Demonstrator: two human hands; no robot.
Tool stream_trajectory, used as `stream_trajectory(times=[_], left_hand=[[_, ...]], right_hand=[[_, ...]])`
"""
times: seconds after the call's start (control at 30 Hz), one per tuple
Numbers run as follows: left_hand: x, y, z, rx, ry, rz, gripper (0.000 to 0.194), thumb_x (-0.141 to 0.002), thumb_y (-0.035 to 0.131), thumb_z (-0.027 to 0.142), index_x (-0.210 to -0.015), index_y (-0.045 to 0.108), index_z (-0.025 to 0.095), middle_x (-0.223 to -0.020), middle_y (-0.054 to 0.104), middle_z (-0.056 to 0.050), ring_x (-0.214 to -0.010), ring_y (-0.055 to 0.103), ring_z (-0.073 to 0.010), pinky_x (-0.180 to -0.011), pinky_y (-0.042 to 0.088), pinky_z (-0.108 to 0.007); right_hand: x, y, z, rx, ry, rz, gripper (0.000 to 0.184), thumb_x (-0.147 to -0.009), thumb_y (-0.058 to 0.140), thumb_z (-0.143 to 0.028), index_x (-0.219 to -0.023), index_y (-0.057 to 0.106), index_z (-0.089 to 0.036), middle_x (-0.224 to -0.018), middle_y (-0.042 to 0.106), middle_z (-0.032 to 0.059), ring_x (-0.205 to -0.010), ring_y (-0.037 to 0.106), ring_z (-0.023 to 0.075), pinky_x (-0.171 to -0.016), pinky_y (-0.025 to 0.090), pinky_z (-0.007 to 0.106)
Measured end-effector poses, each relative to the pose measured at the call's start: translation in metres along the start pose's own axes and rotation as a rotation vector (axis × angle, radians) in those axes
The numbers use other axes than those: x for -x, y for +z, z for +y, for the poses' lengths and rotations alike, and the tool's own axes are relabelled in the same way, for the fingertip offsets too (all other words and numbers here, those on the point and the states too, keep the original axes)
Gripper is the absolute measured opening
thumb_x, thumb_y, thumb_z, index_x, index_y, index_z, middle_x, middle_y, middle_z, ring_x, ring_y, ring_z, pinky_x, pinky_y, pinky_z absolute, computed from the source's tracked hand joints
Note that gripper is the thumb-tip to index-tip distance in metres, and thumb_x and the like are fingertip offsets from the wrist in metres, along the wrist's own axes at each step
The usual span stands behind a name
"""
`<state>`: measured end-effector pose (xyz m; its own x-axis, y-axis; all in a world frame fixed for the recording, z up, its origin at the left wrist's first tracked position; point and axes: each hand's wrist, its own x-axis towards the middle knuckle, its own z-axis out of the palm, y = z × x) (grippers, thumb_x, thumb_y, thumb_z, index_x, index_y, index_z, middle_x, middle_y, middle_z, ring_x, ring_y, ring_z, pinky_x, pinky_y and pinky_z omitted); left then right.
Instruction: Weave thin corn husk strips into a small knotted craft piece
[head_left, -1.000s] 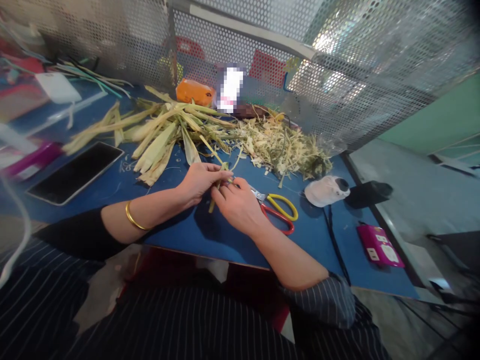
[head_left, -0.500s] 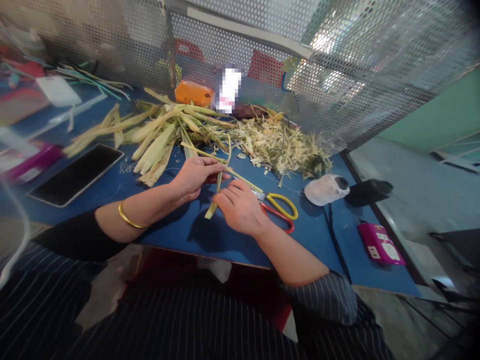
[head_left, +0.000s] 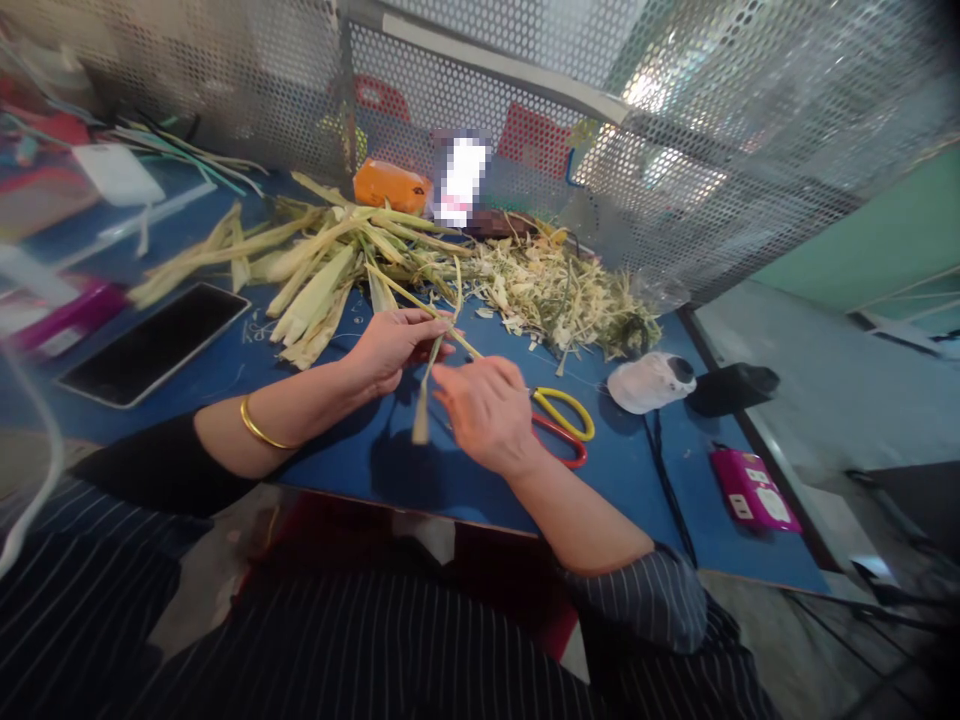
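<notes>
Pinched in my left hand (head_left: 401, 350) are crossed pale green husk strips (head_left: 409, 292), which look like corn husk. One strip slants from upper left to lower right, another stands up, and a flattened end (head_left: 421, 420) hangs down. My right hand (head_left: 487, 410) is just right of the crossing, its fingers bent and blurred by motion. The slanting strip runs in behind it, and I cannot tell whether the fingers grip it. Right of that hand lie scissors (head_left: 574, 412) with one yellow and one red handle, their blades hidden by the hand.
Behind my hands lie a bundle of husks (head_left: 315, 290) and a heap of husk scraps (head_left: 555, 290). A phone (head_left: 154, 345) is at left. At right are a white thread spool (head_left: 645, 383), a black spool (head_left: 735, 388) and a magenta box (head_left: 754, 490). A perforated metal screen (head_left: 525, 60) stands behind.
My right hand has let go of the hanging strip end and moved slightly right and up, over the slanting strip's lower end. My left hand keeps its pinch at the crossing.
</notes>
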<state>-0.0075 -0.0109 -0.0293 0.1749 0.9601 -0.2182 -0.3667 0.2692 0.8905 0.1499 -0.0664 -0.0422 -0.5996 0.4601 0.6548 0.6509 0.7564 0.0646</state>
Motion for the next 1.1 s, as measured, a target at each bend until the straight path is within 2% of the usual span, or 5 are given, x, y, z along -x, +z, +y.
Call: stream_trajectory(times=[0.13, 0.27, 0.67, 0.9, 1.1], left_hand=[[0.002, 0.0, 0.003, -0.009, 0.008, -0.061, 0.007, -0.073, 0.072, 0.016, -0.074, 0.068, 0.011, -0.068, 0.068, -0.003, -0.056, 0.063, -0.0093, -0.059, 0.052, -0.021], [0.002, 0.0, 0.0, -0.135, 0.059, -0.055, 0.019, -0.062, 0.082, 0.019, -0.068, 0.065, 0.012, -0.059, 0.062, 0.0, -0.053, 0.06, -0.0091, -0.057, 0.05, -0.022], [-0.006, -0.006, 0.007, -0.186, 0.062, 0.004, 0.012, -0.068, 0.077, 0.018, -0.069, 0.069, 0.009, -0.065, 0.067, -0.005, -0.045, 0.054, -0.0061, -0.045, 0.046, -0.018], [-0.003, -0.008, 0.017, -0.131, -0.108, -0.123, 0.014, -0.077, 0.07, 0.024, -0.076, 0.069, 0.01, -0.074, 0.07, -0.009, -0.056, 0.064, -0.0122, -0.047, 0.049, -0.019], [0.01, 0.001, 0.009, -0.227, -0.167, -0.238, 0.024, -0.077, 0.07, 0.035, -0.08, 0.071, 0.011, -0.078, 0.072, -0.012, -0.057, 0.064, -0.0143, -0.045, 0.046, -0.022]], right_hand=[[-0.001, -0.001, 0.009, 0.22, 0.285, -0.002, 0.023, -0.096, 0.044, -0.032, -0.101, 0.06, -0.016, -0.091, 0.068, 0.0121, -0.087, 0.057, 0.024, -0.083, 0.033, 0.038], [-0.003, -0.001, 0.015, 0.192, 0.321, -0.145, 0.03, -0.098, 0.038, -0.028, -0.077, 0.056, -0.018, -0.066, 0.062, 0.0039, -0.061, 0.05, 0.017, -0.071, 0.028, 0.035], [-0.009, -0.028, 0.027, -0.217, 0.483, -0.255, 0.036, -0.096, 0.042, -0.031, -0.064, 0.052, -0.019, -0.058, 0.053, -0.0021, -0.057, 0.045, 0.0113, -0.069, 0.03, 0.029], [-0.008, -0.028, 0.047, -1.06, 0.907, -0.443, 0.051, -0.088, 0.043, -0.063, -0.087, 0.072, -0.02, -0.084, 0.07, 0.0054, -0.08, 0.063, 0.0173, -0.074, 0.044, 0.03], [-0.003, 0.003, 0.043, -1.443, 1.222, 0.033, 0.036, -0.071, 0.073, -0.054, -0.084, 0.069, -0.02, -0.069, 0.061, -0.0026, -0.058, 0.055, 0.0077, -0.057, 0.044, 0.022]])
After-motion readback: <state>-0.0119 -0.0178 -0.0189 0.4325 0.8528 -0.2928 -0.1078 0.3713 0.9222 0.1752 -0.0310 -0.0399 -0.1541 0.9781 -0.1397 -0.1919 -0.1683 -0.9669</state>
